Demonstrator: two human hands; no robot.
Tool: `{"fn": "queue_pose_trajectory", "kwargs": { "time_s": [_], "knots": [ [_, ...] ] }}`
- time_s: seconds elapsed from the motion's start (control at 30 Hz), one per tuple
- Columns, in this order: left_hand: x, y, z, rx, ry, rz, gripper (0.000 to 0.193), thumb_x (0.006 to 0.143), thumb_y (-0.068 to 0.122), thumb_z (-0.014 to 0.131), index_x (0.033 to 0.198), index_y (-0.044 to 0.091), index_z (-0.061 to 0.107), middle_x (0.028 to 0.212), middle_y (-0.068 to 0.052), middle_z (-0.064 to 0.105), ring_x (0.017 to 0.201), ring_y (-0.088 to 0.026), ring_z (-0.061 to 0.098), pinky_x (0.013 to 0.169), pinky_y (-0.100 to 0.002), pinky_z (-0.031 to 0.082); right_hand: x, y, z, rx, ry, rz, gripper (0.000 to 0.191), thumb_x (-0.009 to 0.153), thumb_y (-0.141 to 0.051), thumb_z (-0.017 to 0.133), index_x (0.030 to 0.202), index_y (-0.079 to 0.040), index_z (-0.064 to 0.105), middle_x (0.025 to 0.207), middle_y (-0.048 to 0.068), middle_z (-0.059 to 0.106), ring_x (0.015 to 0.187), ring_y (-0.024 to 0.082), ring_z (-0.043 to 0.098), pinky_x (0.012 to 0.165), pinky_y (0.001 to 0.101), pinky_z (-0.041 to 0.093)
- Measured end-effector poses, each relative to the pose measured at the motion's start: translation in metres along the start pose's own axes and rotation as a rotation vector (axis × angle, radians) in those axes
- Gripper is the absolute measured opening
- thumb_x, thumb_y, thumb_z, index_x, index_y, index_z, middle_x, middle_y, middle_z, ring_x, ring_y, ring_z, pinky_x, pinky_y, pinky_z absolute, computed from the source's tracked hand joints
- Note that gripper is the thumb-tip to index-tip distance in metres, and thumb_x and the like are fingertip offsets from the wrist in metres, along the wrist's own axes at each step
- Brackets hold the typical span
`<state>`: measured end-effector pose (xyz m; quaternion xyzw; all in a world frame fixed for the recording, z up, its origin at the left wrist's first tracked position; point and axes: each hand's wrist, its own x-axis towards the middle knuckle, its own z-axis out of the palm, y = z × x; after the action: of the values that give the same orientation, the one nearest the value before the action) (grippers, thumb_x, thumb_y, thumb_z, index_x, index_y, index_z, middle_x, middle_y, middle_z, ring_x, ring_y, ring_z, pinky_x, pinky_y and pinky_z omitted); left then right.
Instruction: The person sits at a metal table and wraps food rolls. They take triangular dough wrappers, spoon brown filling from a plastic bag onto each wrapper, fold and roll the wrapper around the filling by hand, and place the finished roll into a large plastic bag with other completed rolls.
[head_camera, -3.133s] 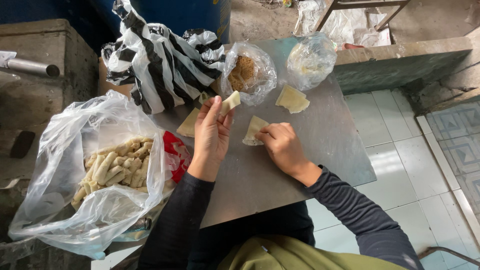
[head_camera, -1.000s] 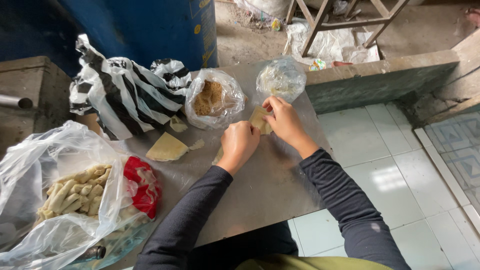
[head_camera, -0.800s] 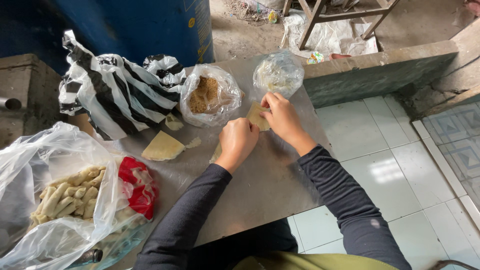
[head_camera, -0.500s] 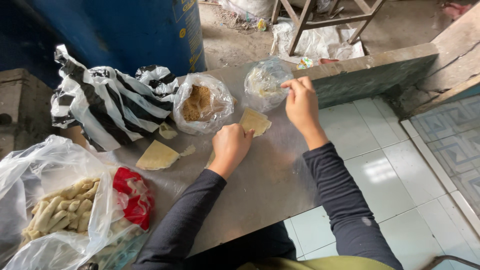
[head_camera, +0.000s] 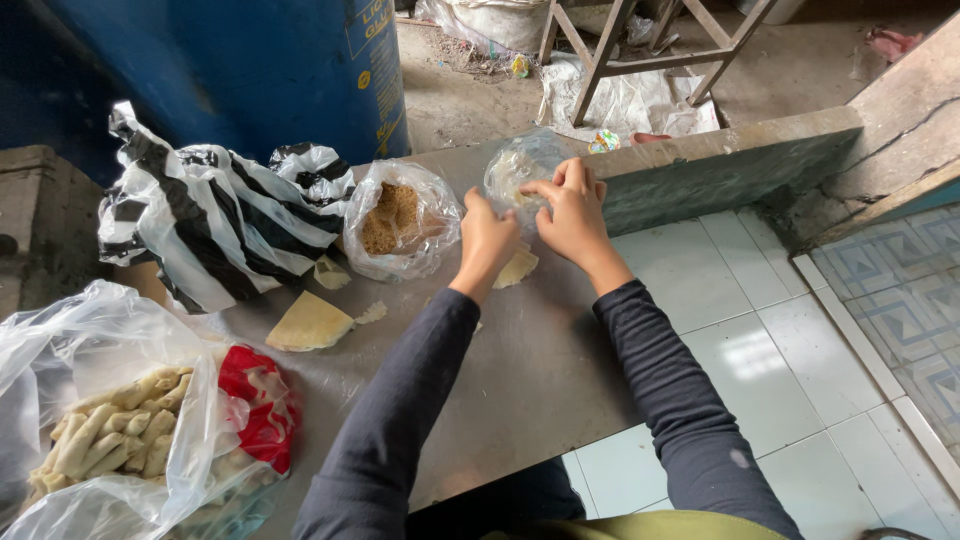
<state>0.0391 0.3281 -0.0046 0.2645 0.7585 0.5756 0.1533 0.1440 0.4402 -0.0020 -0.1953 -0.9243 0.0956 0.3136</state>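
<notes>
Our left hand now lifted off the wrapper, both hands, right hand too, fingers loosely apart, touching the clear bag at twelve o'clock on the desk

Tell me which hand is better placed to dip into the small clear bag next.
Right. The right hand has its fingertips at the small clear bag. The left hand sits beside it, over the pale wrapper on the metal table.
</notes>
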Motion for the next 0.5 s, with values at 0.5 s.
{"fn": "queue_pose_trajectory", "kwargs": {
  "time_s": [0.5],
  "knots": [
    [0.030, 0.000, 0.010, -0.467, -0.339, -0.323, 0.046, 0.082, -0.007, 0.049, 0.120, 0.005, 0.073, 0.074, -0.003, 0.063, 0.055, -0.012, 0.050, 0.048, -0.031, 0.039, -0.003, 0.015, 0.005, 0.040, 0.017, 0.041, 0.064, 0.075, 0.011, 0.053, 0.121, -0.025, 0.080, 0.107, 0.007, 0.045, 0.108, 0.028, 0.047, 0.091, 0.0408, 0.032]
  ]
}}
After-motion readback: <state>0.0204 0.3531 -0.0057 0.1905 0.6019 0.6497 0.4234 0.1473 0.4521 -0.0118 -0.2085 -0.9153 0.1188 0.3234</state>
